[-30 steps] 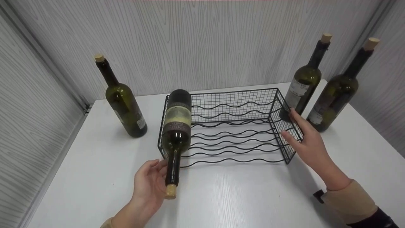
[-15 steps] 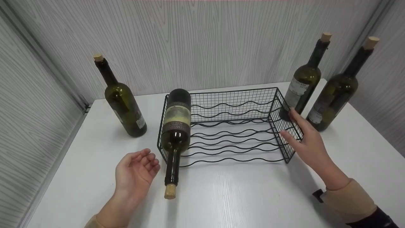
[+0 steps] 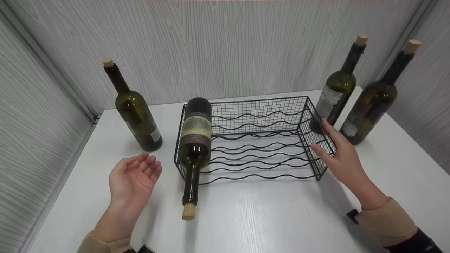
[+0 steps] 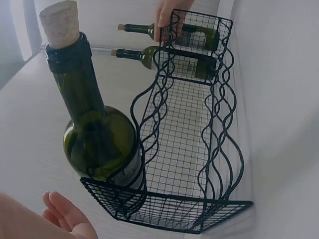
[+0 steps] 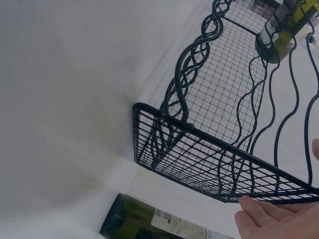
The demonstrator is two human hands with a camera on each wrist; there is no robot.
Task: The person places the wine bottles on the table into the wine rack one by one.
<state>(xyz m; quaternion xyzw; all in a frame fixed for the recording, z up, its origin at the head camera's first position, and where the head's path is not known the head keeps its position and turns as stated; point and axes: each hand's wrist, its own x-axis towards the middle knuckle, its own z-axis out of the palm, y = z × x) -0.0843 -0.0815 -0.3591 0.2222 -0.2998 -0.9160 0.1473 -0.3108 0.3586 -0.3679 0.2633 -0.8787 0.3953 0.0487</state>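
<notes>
My left hand (image 3: 133,182) is palm up with loosely bent fingers, holding nothing. It hovers over the table, fingertips just in front of the base of an upright corked wine bottle (image 3: 139,121). To its right, a labelled wine bottle (image 3: 197,128) lies in the left end of a black wire wine rack (image 3: 259,100), neck and cork pointing towards me. My right hand (image 3: 342,158) holds the rack's right mesh side, thumb inside and fingers outside. In the right wrist view its fingers (image 5: 264,214) lie along the lower edge of that panel.
Two more corked wine bottles stand upright beyond the right hand, one behind the rack's right corner (image 3: 339,89) and one further right (image 3: 372,109). Wavy wires (image 3: 260,177) cross the rack's front and floor. A pale wood-grain wall (image 3: 246,49) closes off the back of the white table.
My left hand has left the neck of the bottle in the rack and moved left, towards the standing bottle. My right hand and the rack have stayed put.
</notes>
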